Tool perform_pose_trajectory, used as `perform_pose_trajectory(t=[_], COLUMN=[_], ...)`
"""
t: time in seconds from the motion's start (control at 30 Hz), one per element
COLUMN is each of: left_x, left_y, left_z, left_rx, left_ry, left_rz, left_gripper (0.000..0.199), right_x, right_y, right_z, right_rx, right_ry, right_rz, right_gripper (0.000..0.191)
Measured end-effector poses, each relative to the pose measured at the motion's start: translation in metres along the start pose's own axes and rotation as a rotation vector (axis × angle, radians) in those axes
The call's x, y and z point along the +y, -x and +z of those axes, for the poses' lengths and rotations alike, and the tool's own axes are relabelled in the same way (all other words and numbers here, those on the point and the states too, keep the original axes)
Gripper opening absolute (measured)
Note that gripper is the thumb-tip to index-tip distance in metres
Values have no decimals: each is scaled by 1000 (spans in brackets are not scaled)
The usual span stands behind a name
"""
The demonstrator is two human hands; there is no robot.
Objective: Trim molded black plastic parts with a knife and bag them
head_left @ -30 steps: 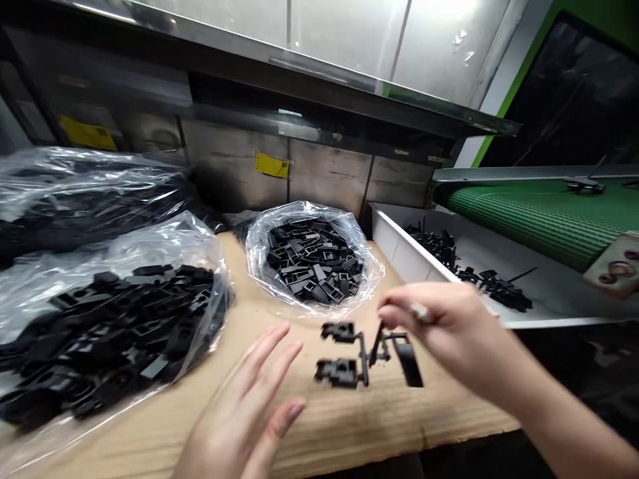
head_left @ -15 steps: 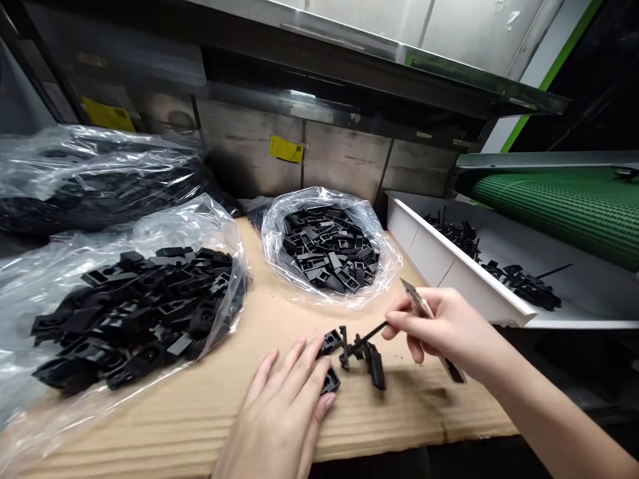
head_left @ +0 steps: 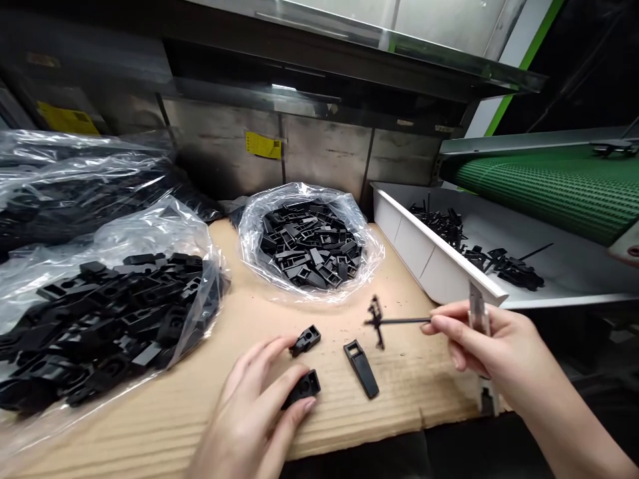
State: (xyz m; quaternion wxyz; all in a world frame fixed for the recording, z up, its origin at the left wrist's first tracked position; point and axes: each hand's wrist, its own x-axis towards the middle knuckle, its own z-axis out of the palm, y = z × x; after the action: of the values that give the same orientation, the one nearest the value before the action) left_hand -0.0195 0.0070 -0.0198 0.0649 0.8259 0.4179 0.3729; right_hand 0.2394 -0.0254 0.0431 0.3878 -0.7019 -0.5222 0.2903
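My left hand (head_left: 254, 406) has its thumb and a finger closed round a black plastic block (head_left: 302, 388) with a square opening at its end. Another of its fingers touches a second small black block (head_left: 306, 340) lying just beyond. A flat, tapered black plastic piece (head_left: 361, 370) with a square hole lies on the cardboard between my hands. In my right hand (head_left: 479, 342), thumb and fingertips pinch the stem of a thin black plastic sprue (head_left: 405, 321), its branched end pointing left above the cardboard. A utility knife (head_left: 479, 313) is tucked upright within the same hand.
Clear bags of black plastic parts stand at the left (head_left: 124, 313) and back middle (head_left: 312, 243). A white tray (head_left: 424, 256) holding tangled black pieces is on the right, below a green conveyor belt (head_left: 549, 179). Cardboard (head_left: 249, 319) covers the bench; a metal shelf hangs above.
My right hand has moved right with the sprue and knife. The tapered piece now lies apart from the sprue on the cardboard. My left fingers have curled round the near block. The view has shifted.
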Motion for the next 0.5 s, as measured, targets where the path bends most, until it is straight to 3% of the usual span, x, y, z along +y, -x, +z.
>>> perform_pose_trajectory(t=[0.07,0.13,0.3,0.43,0.5], left_x=[6,13,25,31,34], left_y=[-4,-10,-20,-18,-18], left_z=[-4,-8,-9,-1,1], left_rx=[36,-23,-99,-127,-114], left_ry=[181,372,702,781,768], left_rz=[-114,-197,-352,-444,-425], left_gripper=[19,15,14,23,24], right_x=[13,31,70,55,35], right_y=[3,4,5,21,34], right_z=[-9,-14,-12,8,24], right_rx=[171,264,286,405,326], right_ry=[171,343,583,750,728], right_rz=[-22,-53,-151,-321,-448], right_gripper=[29,23,20,44,46])
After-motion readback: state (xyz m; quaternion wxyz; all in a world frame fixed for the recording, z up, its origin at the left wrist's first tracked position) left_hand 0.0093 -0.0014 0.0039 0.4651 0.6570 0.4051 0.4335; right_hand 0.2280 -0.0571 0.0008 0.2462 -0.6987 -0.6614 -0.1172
